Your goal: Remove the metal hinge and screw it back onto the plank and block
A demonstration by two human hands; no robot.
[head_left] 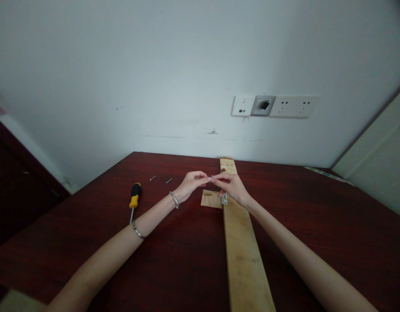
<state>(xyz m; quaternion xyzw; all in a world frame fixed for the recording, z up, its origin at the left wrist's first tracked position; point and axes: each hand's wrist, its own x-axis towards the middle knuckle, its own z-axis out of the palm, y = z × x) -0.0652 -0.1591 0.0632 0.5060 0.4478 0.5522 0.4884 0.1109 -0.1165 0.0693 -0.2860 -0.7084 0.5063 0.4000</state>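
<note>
My left hand (pixel 191 184) and my right hand (pixel 231 186) meet fingertip to fingertip, both pinched closed on a small shiny metal piece (pixel 212 178) too small to make out. Under my right hand runs a long pale wooden board (pixel 245 255). A metal hinge (pixel 224 199) sits at the board's left edge, beside a short flat piece of wood (pixel 211 199); my right hand partly covers this spot. To the left lie two screws, one farther left (pixel 152 178) and one nearer my left hand (pixel 169 180).
A screwdriver (pixel 135 197) with a yellow and black handle lies left of my left forearm on the dark red table (pixel 187 268). Behind the table rises a white wall (pixel 174 86) with a row of sockets (pixel 291 106). A pale door (pixel 382 160) stands at the right.
</note>
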